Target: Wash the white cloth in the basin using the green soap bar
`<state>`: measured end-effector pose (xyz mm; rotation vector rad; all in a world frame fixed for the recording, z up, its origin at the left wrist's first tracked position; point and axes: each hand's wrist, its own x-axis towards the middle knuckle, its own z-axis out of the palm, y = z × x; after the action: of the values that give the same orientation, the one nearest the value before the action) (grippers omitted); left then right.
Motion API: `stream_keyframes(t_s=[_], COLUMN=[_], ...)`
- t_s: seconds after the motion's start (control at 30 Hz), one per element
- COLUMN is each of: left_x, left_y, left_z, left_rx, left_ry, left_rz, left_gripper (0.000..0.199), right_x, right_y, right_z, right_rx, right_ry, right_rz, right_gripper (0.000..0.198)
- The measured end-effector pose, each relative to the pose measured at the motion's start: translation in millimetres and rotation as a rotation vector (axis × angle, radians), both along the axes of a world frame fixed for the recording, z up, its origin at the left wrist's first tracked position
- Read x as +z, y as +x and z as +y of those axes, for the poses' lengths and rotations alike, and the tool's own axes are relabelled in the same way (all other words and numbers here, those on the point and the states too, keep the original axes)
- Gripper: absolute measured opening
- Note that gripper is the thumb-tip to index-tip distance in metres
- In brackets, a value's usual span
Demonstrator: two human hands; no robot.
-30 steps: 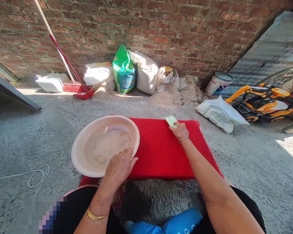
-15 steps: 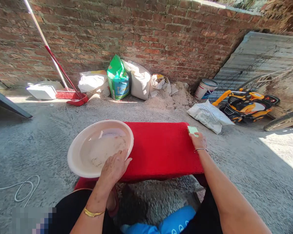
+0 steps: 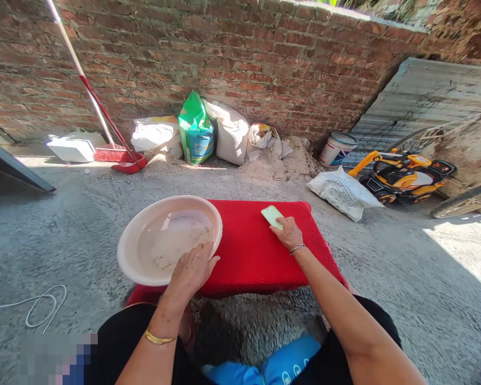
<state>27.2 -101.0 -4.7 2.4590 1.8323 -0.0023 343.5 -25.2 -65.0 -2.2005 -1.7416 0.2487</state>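
My left hand (image 3: 192, 271) grips the near right rim of a pale pink basin (image 3: 129, 251), fingers over the inner side and thumb outside. Cloudy water with dark specks lies in the basin, which rests on the left part of a low bench covered in red cloth (image 3: 248, 251). My right hand (image 3: 289, 234) is closed on a flat, pale green block (image 3: 271, 215) with rounded corners, which looks like a scrubbing brush. It lies flat against the cloth, right of the middle; its underside is hidden.
Along the brick wall stand a broom and a red dustpan (image 3: 130, 164), a green bag (image 3: 196, 131), white sacks (image 3: 231, 136) and a paint bucket (image 3: 337, 149). A yellow toy digger (image 3: 409, 176) is at right. A white cable (image 3: 38, 309) lies on the floor at left.
My right hand has moved left with the pale green brush, from the cloth's right edge towards its middle. My left hand stays on the basin's rim. The view has shifted slightly.
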Motion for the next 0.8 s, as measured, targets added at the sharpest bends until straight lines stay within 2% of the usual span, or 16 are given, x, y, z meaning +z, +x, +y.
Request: stream_keyframes(t_s=[0.13, 0.2, 0.3, 0.37, 0.47, 0.53, 0.57, 0.63, 0.73, 0.8], left_x=[-1.0, -0.4, -1.0, -2.9, -6.4, -7.7, -7.9, -7.6, -6.7, -6.4], left_y=[0.2, 0.3, -0.1, -1.0, -2.2, -2.4, -2.3, -1.9, -1.5, -1.7], left_z=[0.2, 0.1, 0.3, 0.9, 2.3, 2.9, 3.1, 3.2, 3.1, 3.2], left_rx=[-0.011, -0.014, -0.014, -0.014, -0.011, -0.007, -0.006, -0.007, -0.008, -0.009], left_ry=[0.007, 0.011, 0.023, 0.031, 0.024, 0.018, 0.018, 0.020, 0.024, 0.023], left_rz=[-0.004, -0.010, -0.011, -0.006, 0.010, 0.020, 0.024, 0.028, 0.028, 0.024], left_gripper=[0.033, 0.034, 0.035, 0.035, 0.033, 0.033, 0.034, 0.035, 0.037, 0.039], right_x=[-3.0, -2.0, -1.1, -3.6, -12.5, -19.0, -21.7, -25.7, -28.8, -29.4], right_y=[84.0, 117.1, 143.0, 142.6, 114.7, 78.5, 56.4, 8.1, -56.7, -81.3], right_z=[-27.5, -47.9, -80.2, -97.3, -110.8, -113.0, -113.1, -112.5, -111.1, -108.6], right_rx=[-0.357, -0.484, -0.610, -0.646, -0.639, -0.544, -0.456, -0.190, 0.153, 0.262], right_ry=[0.072, 0.088, 0.112, 0.137, 0.227, 0.330, 0.378, 0.404, 0.320, 0.269], right_rz=[0.153, 0.179, 0.209, 0.237, 0.282, 0.303, 0.300, 0.308, 0.284, 0.243], right_gripper=[0.047, 0.049, 0.049, 0.050, 0.055, 0.058, 0.059, 0.053, 0.039, 0.034])
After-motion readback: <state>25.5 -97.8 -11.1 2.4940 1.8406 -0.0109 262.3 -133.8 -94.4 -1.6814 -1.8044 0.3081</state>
